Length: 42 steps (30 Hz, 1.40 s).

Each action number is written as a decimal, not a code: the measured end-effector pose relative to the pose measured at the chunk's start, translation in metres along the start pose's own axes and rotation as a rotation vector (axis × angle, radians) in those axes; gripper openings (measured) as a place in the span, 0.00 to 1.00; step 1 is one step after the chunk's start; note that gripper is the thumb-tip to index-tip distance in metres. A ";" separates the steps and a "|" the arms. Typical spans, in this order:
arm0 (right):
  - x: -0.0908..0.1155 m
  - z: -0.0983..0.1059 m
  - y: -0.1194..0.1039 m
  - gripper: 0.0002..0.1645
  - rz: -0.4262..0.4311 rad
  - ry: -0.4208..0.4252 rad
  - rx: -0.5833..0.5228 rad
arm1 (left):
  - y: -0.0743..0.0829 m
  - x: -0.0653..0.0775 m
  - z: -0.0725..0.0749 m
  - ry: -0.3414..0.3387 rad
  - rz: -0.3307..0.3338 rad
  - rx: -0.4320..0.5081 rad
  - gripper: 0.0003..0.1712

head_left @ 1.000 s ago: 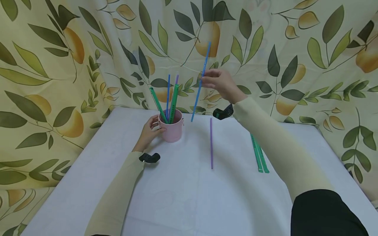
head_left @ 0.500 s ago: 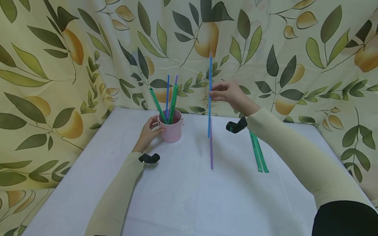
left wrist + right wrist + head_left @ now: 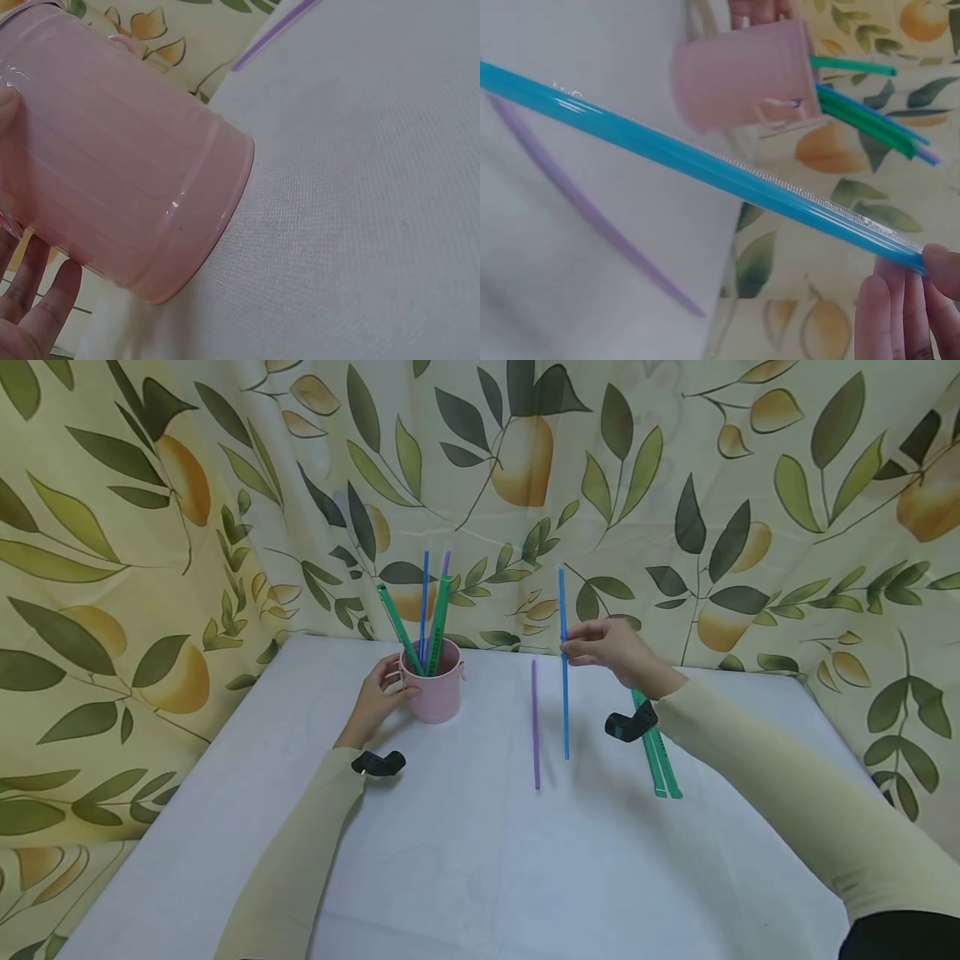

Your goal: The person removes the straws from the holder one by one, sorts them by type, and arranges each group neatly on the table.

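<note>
My left hand (image 3: 378,697) holds a small pink bucket (image 3: 437,697) from its left side, thumb in front and fingers behind. Standing in the bucket are slim green printed sticks (image 3: 440,618), a blue straw (image 3: 425,602) and a purple one. My right hand (image 3: 618,652) pinches another blue straw (image 3: 566,702) upright between thumb and fingertips. The right wrist view shows this blue straw (image 3: 682,161) in a clear wrapper with a printed edge. A purple straw (image 3: 536,727) lies on the table just left of it.
Two flat green sticks (image 3: 658,756) lie on the white-covered table (image 3: 450,877), partly hidden by the right wrist's black camera (image 3: 632,722). A leaf-and-fruit patterned curtain (image 3: 480,468) hangs behind and to the left.
My right hand has moved right and down with the blue straw, which has turned from tilted to nearly upright. The left hand and the pink bucket have stayed in place.
</note>
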State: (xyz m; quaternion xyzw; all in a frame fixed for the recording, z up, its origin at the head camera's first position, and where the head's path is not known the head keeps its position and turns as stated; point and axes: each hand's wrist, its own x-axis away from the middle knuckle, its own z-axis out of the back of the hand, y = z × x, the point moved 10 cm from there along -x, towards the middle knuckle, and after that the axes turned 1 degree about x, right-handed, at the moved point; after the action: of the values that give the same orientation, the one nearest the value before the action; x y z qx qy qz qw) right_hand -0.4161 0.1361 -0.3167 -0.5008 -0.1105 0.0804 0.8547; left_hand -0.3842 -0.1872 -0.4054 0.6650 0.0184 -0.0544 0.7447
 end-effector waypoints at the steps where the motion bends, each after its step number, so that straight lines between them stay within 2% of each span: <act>1: 0.001 0.000 0.007 0.23 -0.015 0.000 0.008 | 0.000 0.000 0.000 0.000 -0.001 0.001 0.40; 7: 0.000 -0.007 0.045 0.22 -0.084 -0.012 0.019 | -0.001 0.000 -0.001 0.002 0.000 -0.002 0.41; 13: -0.003 -0.014 0.071 0.23 -0.128 -0.021 -0.027 | -0.001 0.001 -0.001 0.002 -0.001 0.008 0.41; 23: -0.009 -0.027 0.095 0.25 -0.211 -0.025 -0.084 | -0.002 0.000 0.000 0.004 0.001 0.026 0.41; 36: -0.021 -0.036 0.127 0.25 -0.300 0.003 -0.074 | -0.004 -0.003 0.001 0.009 -0.002 0.028 0.40; 42: -0.021 -0.043 0.132 0.24 -0.315 -0.003 -0.072 | -0.004 -0.002 0.000 0.008 0.000 0.016 0.40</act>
State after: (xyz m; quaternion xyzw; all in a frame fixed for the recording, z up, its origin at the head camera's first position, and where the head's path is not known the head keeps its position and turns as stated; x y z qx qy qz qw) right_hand -0.4287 0.1591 -0.4546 -0.5075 -0.1918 -0.0580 0.8380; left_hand -0.3862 -0.1872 -0.4090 0.6710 0.0208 -0.0520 0.7394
